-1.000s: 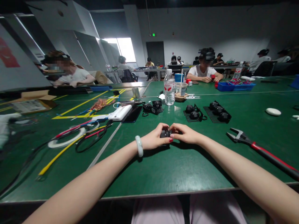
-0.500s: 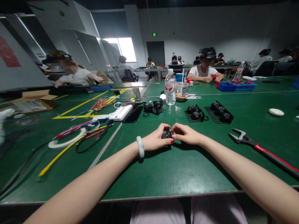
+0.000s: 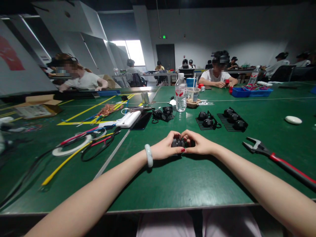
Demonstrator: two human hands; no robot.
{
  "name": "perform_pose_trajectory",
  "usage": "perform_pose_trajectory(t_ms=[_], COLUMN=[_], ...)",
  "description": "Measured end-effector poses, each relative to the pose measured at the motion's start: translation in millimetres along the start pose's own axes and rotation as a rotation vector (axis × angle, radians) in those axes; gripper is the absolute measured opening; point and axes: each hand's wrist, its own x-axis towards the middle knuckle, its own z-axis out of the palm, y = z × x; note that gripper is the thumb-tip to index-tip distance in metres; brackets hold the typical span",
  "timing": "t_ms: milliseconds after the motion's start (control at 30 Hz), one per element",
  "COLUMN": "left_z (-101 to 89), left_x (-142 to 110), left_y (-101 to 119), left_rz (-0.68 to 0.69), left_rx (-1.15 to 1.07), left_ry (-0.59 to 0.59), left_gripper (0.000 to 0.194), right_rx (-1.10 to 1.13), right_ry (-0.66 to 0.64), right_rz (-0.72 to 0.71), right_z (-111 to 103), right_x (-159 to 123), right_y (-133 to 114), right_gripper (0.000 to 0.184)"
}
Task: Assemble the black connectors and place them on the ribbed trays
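Observation:
In the head view a small black ridged round part [image 3: 177, 143] sits between my two hands, just above the green table [image 3: 158, 184]. My left hand [image 3: 164, 146], with a pale bangle at its wrist, is closed around the left side of it, thumb in front. Curled at its right end are the fingers and thumb of my right hand [image 3: 201, 144]; its thumb lies close to my left thumb. The fingers partly cover the part, so its full shape is hidden. Beyond my hands lie similar black parts [image 3: 163, 114] and black pieces on a plate [image 3: 206, 120].
Adjustable pliers [image 3: 259, 146] with red-black handles lie at right. Another black plate with round pieces [image 3: 232, 119], a water bottle [image 3: 181, 93] and a cup [image 3: 193, 95] stand farther back. Cables [image 3: 66, 163] and a white power bank [image 3: 128, 119] occupy the left. Co-workers sit beyond.
My right thumb has moved down and right off the part's face, and a dark gap now shows inside my right hand's curl. My left hand keeps its grip. The view has shifted slightly.

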Motion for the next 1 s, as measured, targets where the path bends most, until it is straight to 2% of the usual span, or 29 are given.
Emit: perform_pose_trajectory(t_ms=[633,1000], left_z=[-0.2,-0.2], left_x=[0.7,1.9], left_y=[1.2,-2.1], left_rz=[-0.046,-0.027], left_rx=[-0.04,0.045], left_ry=[-0.031,-0.014], left_gripper=[0.049,0.05], right_rx=[-0.075,-0.051], right_ry=[0.018,0.025], right_rz=[0.017,0.07], right_z=[-1.0,0.4], right_x=[1.6,3.4], right_y=[1.3,3.4], right_gripper=[0.031,0.028])
